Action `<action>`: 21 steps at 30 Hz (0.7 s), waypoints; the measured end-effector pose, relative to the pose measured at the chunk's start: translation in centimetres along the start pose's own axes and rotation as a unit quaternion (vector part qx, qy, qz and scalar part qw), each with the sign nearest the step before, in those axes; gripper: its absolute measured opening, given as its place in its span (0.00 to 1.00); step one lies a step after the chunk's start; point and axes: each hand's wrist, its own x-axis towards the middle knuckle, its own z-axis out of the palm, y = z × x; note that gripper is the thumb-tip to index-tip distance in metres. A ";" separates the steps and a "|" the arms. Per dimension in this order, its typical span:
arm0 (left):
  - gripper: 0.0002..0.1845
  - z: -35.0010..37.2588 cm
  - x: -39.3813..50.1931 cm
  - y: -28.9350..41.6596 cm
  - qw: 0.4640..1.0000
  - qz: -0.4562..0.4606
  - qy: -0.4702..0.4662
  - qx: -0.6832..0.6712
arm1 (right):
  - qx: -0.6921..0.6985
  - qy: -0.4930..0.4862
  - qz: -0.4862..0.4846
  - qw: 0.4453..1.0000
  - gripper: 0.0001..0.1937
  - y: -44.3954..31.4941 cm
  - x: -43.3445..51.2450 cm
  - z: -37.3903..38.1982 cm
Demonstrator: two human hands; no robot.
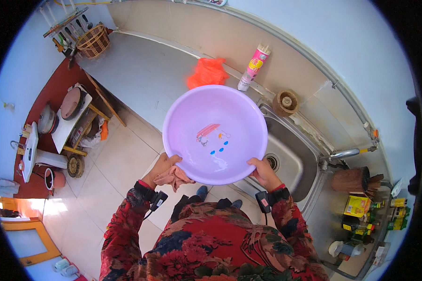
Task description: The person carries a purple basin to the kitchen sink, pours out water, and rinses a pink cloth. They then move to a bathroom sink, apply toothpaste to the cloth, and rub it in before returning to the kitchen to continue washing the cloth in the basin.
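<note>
A purple plastic basin is held up before me, its inside facing the camera and a cartoon print on its bottom. My left hand grips the lower left of the rim. That same hand also holds a pinkish-brown cloth, which hangs below the rim. On the lower right of the rim, my right hand has its thumb over the edge; its fingers are mostly hidden behind. Part of the stainless steel sink shows to the right of the basin.
Behind the basin lie an orange-red plastic bag and a pink noodle packet on the grey counter. A stone mortar stands by the sink, below the faucet's left. Bottles crowd the right counter. A low table is at left.
</note>
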 end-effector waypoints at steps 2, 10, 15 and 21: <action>0.28 -1.3 0.2 1.3 0.999 -0.034 0.018 -0.010 | -0.010 -0.002 0.009 1.000 0.24 -0.3 1.9 1.4; 0.26 -3.0 2.3 3.9 0.997 0.028 0.058 -0.029 | -0.047 -0.019 0.005 0.999 0.24 -1.4 6.8 4.4; 0.26 -4.6 2.8 4.4 0.999 -0.022 0.007 0.043 | -0.094 0.006 0.013 0.995 0.29 -1.3 7.2 4.7; 0.33 -7.5 -1.4 7.2 0.986 0.087 -0.081 0.121 | -0.180 0.013 0.053 0.982 0.24 -3.1 2.4 2.5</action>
